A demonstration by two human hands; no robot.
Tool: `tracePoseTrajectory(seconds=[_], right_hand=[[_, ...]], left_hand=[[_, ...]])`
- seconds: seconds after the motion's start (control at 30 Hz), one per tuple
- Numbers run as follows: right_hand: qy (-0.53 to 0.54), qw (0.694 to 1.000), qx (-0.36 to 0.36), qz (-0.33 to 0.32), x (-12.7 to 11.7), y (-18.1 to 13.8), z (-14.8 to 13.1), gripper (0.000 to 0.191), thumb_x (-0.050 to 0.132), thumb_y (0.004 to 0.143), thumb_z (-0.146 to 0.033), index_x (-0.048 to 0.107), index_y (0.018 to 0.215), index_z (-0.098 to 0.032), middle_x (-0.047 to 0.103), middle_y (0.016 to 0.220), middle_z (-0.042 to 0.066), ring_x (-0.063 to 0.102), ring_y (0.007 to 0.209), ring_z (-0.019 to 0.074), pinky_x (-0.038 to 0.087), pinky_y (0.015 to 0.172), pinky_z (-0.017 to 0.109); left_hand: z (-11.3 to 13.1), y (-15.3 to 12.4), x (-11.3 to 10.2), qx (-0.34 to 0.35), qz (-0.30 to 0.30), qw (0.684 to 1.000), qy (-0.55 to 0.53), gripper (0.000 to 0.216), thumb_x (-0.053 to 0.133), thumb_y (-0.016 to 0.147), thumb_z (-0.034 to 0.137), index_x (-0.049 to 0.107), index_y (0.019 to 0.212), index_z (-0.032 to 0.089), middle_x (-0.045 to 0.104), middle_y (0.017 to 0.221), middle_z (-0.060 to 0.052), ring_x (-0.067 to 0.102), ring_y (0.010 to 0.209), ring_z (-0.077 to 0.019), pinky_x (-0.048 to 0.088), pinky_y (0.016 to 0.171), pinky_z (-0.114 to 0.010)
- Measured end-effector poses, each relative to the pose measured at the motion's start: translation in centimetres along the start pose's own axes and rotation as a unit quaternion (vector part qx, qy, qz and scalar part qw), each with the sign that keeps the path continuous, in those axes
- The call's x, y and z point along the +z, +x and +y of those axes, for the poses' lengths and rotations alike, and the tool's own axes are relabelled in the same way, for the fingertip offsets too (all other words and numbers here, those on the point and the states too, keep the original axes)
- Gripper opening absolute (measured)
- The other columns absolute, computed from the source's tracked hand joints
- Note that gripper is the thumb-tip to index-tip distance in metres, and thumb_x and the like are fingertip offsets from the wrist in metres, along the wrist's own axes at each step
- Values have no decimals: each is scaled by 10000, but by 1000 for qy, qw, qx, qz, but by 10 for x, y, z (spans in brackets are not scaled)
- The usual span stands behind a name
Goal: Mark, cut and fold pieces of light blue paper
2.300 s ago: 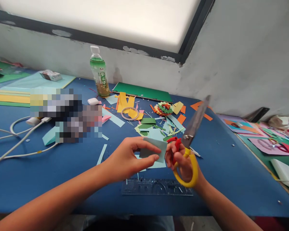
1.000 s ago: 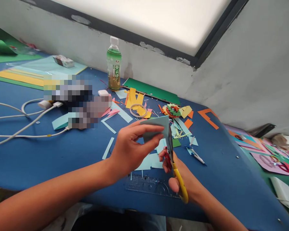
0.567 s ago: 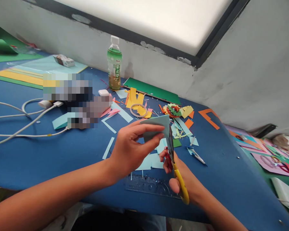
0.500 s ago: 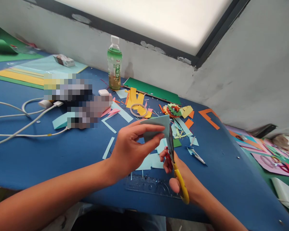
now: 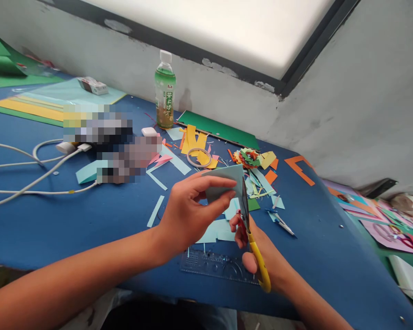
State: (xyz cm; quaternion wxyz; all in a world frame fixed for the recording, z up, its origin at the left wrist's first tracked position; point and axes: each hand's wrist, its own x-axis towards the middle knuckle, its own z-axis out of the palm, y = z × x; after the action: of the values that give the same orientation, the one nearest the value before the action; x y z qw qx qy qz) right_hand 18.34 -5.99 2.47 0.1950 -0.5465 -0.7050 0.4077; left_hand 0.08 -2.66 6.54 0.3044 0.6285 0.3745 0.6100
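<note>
My left hand [image 5: 189, 215] pinches a folded light blue piece of paper [image 5: 223, 181] and holds it up above the blue table [image 5: 89, 220]. My right hand [image 5: 258, 252] grips yellow and red handled scissors [image 5: 253, 245]. Their blades point up and meet the right edge of the paper. Under my hands lie light blue offcuts [image 5: 215, 231] and a clear plastic ruler [image 5: 216, 266].
A green tea bottle [image 5: 165, 91] stands at the back by the wall. Coloured paper scraps [image 5: 251, 160], a tape ring [image 5: 198, 157] and a green sheet [image 5: 220, 130] lie behind my hands. White cables [image 5: 27, 183] run across the left. More paper sheets [image 5: 385, 220] cover the right.
Since the oldest frame I have lifted the paper and turned the scissors upright against its right edge. Over the last second my hands have barely moved.
</note>
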Motion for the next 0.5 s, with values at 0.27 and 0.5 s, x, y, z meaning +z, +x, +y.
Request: tracePoseTrajectory(seconds=[0.27, 0.5], right_hand=[[62, 998, -24, 15, 6, 1, 12, 303, 557, 741, -422, 354, 864, -233, 455, 825, -4, 357, 584, 117, 374, 534, 243], [78, 997, -17, 9, 6, 3, 13, 318, 468, 793, -520, 332, 791, -233, 423, 679, -28, 352, 511, 116, 324, 471, 239]], left_hand=[[1, 1, -2, -25, -15, 999, -23, 125, 665, 717, 93, 684, 820, 161, 682, 785, -16, 623, 666, -96, 527, 551, -150], [-1, 1, -2, -48, -26, 998, -35, 130, 648, 715, 84, 687, 809, 165, 679, 765, -16, 616, 640, -98, 514, 533, -165]])
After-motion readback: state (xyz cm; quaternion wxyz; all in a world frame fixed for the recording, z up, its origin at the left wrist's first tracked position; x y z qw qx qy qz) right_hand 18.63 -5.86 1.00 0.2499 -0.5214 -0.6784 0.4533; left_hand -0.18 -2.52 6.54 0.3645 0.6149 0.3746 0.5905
